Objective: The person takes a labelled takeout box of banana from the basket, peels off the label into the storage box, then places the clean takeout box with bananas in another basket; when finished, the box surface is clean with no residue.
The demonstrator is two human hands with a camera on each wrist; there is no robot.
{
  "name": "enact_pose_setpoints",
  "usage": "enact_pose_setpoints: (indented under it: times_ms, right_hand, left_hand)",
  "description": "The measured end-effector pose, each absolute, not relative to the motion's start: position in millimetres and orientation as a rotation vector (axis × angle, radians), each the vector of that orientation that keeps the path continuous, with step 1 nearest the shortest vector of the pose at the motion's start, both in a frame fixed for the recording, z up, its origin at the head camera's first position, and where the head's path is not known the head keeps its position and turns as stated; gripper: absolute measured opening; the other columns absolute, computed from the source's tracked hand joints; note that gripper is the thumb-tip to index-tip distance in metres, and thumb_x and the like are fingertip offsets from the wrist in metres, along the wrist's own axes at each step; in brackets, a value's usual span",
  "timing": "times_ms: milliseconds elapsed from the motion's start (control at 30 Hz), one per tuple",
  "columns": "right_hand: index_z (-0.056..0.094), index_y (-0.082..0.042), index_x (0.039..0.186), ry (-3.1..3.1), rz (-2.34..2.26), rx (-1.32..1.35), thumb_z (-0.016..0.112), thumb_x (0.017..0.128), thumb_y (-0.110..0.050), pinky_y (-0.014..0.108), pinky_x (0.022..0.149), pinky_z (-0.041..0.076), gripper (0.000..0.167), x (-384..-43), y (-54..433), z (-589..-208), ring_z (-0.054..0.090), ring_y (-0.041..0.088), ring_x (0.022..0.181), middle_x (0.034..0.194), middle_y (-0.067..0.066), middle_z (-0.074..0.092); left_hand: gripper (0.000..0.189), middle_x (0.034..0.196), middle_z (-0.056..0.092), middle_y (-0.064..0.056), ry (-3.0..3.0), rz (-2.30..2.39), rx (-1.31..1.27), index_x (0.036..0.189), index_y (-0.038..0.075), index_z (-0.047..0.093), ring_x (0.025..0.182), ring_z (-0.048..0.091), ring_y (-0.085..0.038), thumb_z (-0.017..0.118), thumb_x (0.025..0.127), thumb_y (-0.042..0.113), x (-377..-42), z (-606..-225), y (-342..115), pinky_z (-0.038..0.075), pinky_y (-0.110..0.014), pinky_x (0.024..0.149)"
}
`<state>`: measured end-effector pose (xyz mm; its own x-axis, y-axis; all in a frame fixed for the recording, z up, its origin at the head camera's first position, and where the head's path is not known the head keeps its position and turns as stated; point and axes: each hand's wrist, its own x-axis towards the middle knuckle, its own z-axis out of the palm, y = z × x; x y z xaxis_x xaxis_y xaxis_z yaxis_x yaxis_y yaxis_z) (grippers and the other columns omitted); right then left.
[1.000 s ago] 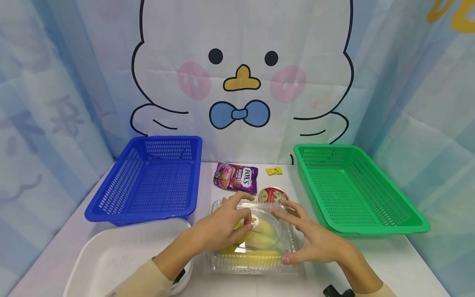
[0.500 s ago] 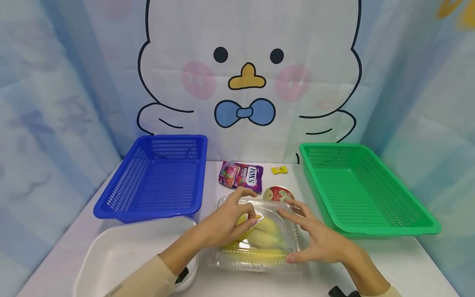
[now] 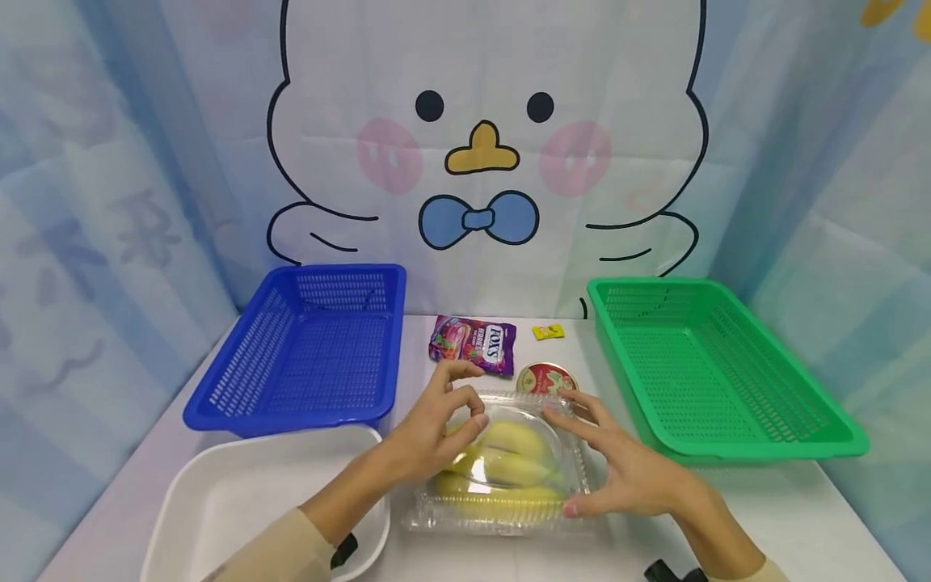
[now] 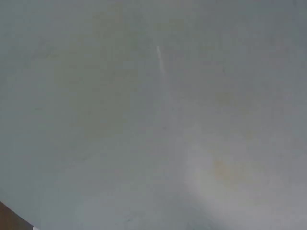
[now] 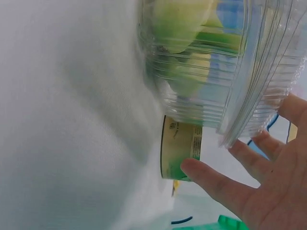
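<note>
In the head view, a clear plastic clamshell box (image 3: 502, 517) with a ridged rim stands at the front middle. Elongated yellow fruit (image 3: 509, 467) shows through its lid. My left hand (image 3: 429, 424) is over the box's left side, thumb and index fingertips pinched together, middle finger stretched forward. The round white sticker seen earlier at these fingertips is out of sight. My right hand (image 3: 633, 465) spans the box's right side, its thumb at the near corner and fingers at the far one. From the right wrist, those fingers (image 5: 249, 160) look spread and fairly straight along the rim.
Behind the box lie a round tin (image 3: 545, 378), a purple FOX'S candy bag (image 3: 471, 343) and a small yellow packet (image 3: 549, 331). A blue basket (image 3: 396, 347) stands left, a green basket (image 3: 771, 453) right. The white tub (image 3: 182, 501) sits under my left forearm.
My left hand has drawn back leftward with finger and thumb pinched. The white sticker on the lid looked partly lifted half a second ago and no longer shows. My right hand stays at the box.
</note>
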<state>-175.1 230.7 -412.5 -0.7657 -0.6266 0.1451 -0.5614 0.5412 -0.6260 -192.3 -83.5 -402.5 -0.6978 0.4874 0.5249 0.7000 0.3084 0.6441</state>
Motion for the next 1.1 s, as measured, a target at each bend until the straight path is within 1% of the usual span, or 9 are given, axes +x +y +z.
enact_pose_setpoints:
  times_ms: [133,200,333,367,433,500,667,933,1100]
  right_hand:
    - [0.037,-0.024,0.161,2.667,-1.041,-1.039,0.089,0.074,-0.046,0.077,0.098,0.040,0.104,-173.3,229.2,-411.3,0.023,0.049,0.148,0.169,0.010,0.012]
    - [0.037,-0.024,0.161,2.670,-1.039,-1.048,0.089,0.074,-0.046,0.076,0.098,0.040,0.103,-172.2,229.4,-411.0,0.023,0.047,0.148,0.169,0.007,0.012]
    - [0.037,-0.022,0.161,2.673,-1.000,-1.065,0.088,0.076,-0.048,0.073,0.098,0.042,0.102,-173.1,227.1,-408.3,0.024,0.044,0.149,0.169,0.001,0.009]
    - [0.037,-0.022,0.161,2.676,-0.986,-1.066,0.087,0.076,-0.050,0.073,0.098,0.042,0.102,-173.8,226.3,-407.5,0.024,0.043,0.149,0.169,0.000,0.009]
    - [0.037,-0.021,0.161,2.676,-0.969,-1.059,0.086,0.076,-0.052,0.072,0.099,0.043,0.103,-174.7,225.3,-406.0,0.025,0.045,0.149,0.170,0.000,0.008]
    - [0.036,-0.023,0.161,2.674,-0.961,-1.043,0.085,0.076,-0.054,0.072,0.099,0.042,0.103,-174.8,225.8,-405.3,0.025,0.046,0.149,0.170,0.001,0.008]
    - [0.033,-0.025,0.162,2.664,-0.949,-1.013,0.085,0.078,-0.050,0.075,0.099,0.041,0.102,-173.5,228.6,-403.8,0.024,0.049,0.149,0.170,0.002,0.007]
    - [0.029,-0.024,0.164,2.627,-0.923,-1.043,0.083,0.082,-0.047,0.072,0.099,0.042,0.100,-171.3,228.6,-401.0,0.026,0.050,0.147,0.169,0.009,0.006]
    - [0.028,-0.023,0.164,2.616,-0.930,-1.073,0.084,0.083,-0.043,0.073,0.100,0.041,0.100,-172.7,228.6,-399.2,0.024,0.050,0.148,0.170,0.008,0.005]
  left_hand:
    - [0.012,0.146,0.040,-0.014,-2.305,-1.493,-1.040,0.091,0.016,0.058,0.141,0.039,-0.030,0.061,0.101,0.011,-193.0,-401.8,-85.9,0.035,-0.063,0.115]
    - [0.011,0.145,0.038,-0.015,-2.252,-1.641,-1.014,0.093,0.012,0.058,0.143,0.037,-0.029,0.058,0.103,0.008,-193.9,-395.6,-88.2,0.033,-0.054,0.120]
    - [0.010,0.145,0.033,-0.017,-2.161,-1.790,-0.990,0.096,0.007,0.056,0.145,0.032,-0.030,0.053,0.105,0.004,-194.7,-380.2,-97.3,0.029,-0.049,0.124]
    - [0.010,0.145,0.034,-0.015,-2.174,-1.744,-0.983,0.096,0.008,0.057,0.144,0.033,-0.031,0.054,0.105,0.004,-194.4,-378.0,-99.4,0.030,-0.051,0.123]
    - [0.010,0.145,0.035,-0.016,-2.210,-1.656,-0.993,0.095,0.011,0.058,0.143,0.033,-0.032,0.056,0.104,0.006,-194.0,-376.1,-101.5,0.029,-0.060,0.120]
    - [0.010,0.145,0.038,-0.015,-2.246,-1.587,-0.987,0.095,0.014,0.059,0.142,0.035,-0.033,0.059,0.104,0.008,-193.9,-376.2,-102.0,0.031,-0.063,0.116]
    - [0.010,0.146,0.040,-0.011,-2.273,-1.555,-0.960,0.096,0.015,0.059,0.143,0.036,-0.031,0.059,0.104,0.009,-192.0,-376.8,-105.2,0.034,-0.061,0.116]
    - [0.009,0.146,0.041,-0.011,-2.303,-1.522,-0.904,0.100,0.015,0.062,0.138,0.038,-0.029,0.056,0.106,0.011,-185.8,-371.8,-128.8,0.043,-0.060,0.107]
    - [0.009,0.146,0.041,-0.008,-2.300,-1.483,-0.887,0.103,0.012,0.063,0.140,0.036,-0.028,0.055,0.106,0.010,-183.2,-364.5,-142.9,0.043,-0.058,0.104]
